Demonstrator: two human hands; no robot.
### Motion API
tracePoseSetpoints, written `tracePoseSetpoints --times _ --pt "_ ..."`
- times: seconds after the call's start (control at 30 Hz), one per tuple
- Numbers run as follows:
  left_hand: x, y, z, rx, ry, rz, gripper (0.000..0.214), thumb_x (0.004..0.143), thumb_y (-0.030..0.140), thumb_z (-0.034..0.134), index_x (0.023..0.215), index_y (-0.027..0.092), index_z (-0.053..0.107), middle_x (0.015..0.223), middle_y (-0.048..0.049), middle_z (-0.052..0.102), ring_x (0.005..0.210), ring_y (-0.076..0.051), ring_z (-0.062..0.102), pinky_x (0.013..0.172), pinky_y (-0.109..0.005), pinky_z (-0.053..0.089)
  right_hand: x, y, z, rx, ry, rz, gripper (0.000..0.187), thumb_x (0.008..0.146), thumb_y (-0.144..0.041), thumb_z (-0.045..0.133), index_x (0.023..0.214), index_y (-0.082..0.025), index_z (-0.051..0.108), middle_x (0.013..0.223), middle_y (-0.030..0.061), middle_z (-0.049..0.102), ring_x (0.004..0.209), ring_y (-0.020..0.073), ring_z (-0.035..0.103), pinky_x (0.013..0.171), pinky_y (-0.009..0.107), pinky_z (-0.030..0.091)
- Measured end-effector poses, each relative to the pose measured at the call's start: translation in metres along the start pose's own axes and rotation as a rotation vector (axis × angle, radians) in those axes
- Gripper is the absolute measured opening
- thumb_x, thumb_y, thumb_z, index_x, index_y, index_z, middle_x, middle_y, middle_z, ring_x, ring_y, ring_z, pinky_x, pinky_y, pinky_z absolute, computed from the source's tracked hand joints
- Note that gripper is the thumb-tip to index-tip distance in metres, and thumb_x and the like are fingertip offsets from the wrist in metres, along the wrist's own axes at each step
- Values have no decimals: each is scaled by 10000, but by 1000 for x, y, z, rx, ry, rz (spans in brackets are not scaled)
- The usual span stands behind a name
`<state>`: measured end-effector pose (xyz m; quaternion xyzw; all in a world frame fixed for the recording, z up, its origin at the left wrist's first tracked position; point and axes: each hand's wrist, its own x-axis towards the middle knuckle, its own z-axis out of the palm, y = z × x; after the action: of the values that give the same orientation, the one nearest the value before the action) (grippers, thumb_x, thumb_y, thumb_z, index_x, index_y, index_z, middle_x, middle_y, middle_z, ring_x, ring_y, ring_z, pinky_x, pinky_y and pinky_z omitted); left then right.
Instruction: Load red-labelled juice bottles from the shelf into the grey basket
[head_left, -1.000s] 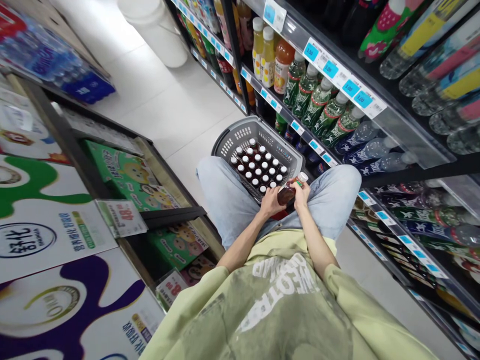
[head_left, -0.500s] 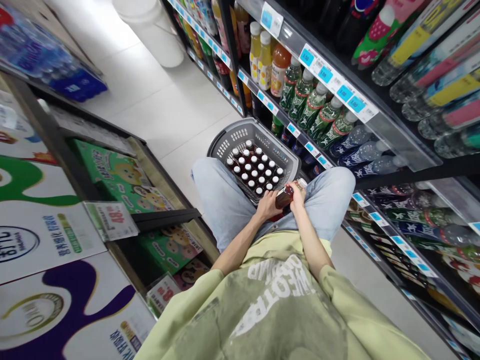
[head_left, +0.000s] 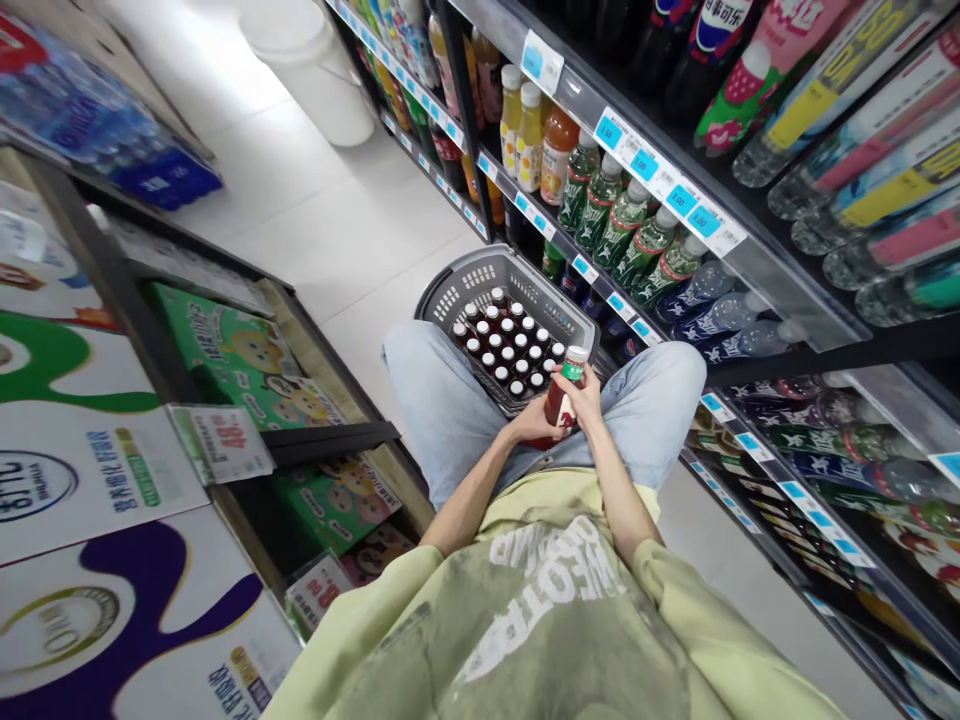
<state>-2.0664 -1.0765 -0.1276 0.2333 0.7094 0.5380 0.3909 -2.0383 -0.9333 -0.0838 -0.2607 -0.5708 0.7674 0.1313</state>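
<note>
Between my knees, both hands grip one bottle (head_left: 556, 405) of dark red drink with a white cap and a green neck label. My left hand (head_left: 531, 420) is wrapped round its lower part. My right hand (head_left: 586, 398) closes on its upper part, below the cap. The bottle leans, cap end away from me and to the right. Just beyond it stands a grey shopping basket (head_left: 480, 262), holding several rows of upright dark bottles (head_left: 508, 338) with white caps. My fingers partly cover the held bottle's label.
Along the right runs a drinks shelf with price tags (head_left: 651, 165) and green bottles (head_left: 626, 225). Stacked cartons (head_left: 97, 480) and a display rack (head_left: 322, 437) line the left. A white bucket (head_left: 311, 75) and shrink-wrapped water bottles (head_left: 97, 120) stand farther up the aisle.
The bottle has turned in my hands from lying slanted to more upright, showing its green neck label and white cap. My right hand has shifted slightly on it. The basket has stayed put.
</note>
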Motion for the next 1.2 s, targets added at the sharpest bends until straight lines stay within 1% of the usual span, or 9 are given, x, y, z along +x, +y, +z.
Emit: tracePoseSetpoints --times 0.17,0.27,0.37,0.53,0.7,0.87,1.0,1.1,1.2 --pt "-10 7 -5 -61 -34 54 763 640 405 920 1302 140 648 1227 -126 764 1132 -320 726 1068 -448 592 -15 -6 0 -59 4 -60 398 743 -459 918 1014 -211 765 976 48 813 915 233 749 894 359 624" --pt "-19 13 -15 19 99 136 890 681 384 910 1468 139 574 1455 -191 648 1354 -367 621 1168 -492 534 -19 2 -2 -254 -61 -148 474 775 -480 906 1150 -214 790 1113 60 810 1069 269 729 1054 415 593" --pt "-32 25 -29 72 297 183 823 830 401 814 1557 167 506 1515 -203 571 1327 -345 609 1035 -451 596 -17 14 -6 -522 -184 -315 519 870 -538 837 1264 -205 779 1210 108 793 1161 302 706 1130 479 564" --pt "-45 50 -50 264 400 184 380 978 479 699 1226 191 683 1117 -87 709 991 -250 653 898 -371 566 -10 32 -9 -776 -485 -504 522 995 -555 705 1361 -185 743 1257 163 782 1195 336 699 1093 526 579" --pt "-38 72 -56 412 414 202 214 947 405 698 965 200 639 898 -18 697 817 -193 631 811 -318 521 -18 26 2 -673 -501 -521 522 1004 -470 706 1446 -192 691 1289 155 774 1207 312 697 1123 505 561" --pt "-25 82 -68 526 542 107 183 834 316 730 869 209 585 791 11 677 726 -180 612 719 -298 480 -22 19 7 -586 -256 -264 862 934 -515 773 1661 -181 452 1242 121 795 1034 251 732 1016 426 611" --pt "-20 87 -99 602 638 -28 201 811 330 741 861 212 586 784 5 694 734 -197 632 711 -299 479 -16 23 1 -540 -163 -31 792 972 -488 701 1626 -101 479 942 67 820 758 205 723 869 363 623" --pt "-11 96 -135 708 639 -63 201 874 376 705 936 198 636 863 -38 742 798 -234 682 760 -314 507 -14 25 -1 -586 -221 -14 658 1007 -419 661 1580 -119 541 917 51 823 795 195 742 899 335 609" --pt "11 105 -177 912 501 -22 228 935 382 644 1019 174 684 959 -101 767 893 -291 720 857 -358 526 -19 25 1 -824 -423 60 530 1000 -342 687 1496 -164 636 1024 68 830 919 211 769 968 340 592"
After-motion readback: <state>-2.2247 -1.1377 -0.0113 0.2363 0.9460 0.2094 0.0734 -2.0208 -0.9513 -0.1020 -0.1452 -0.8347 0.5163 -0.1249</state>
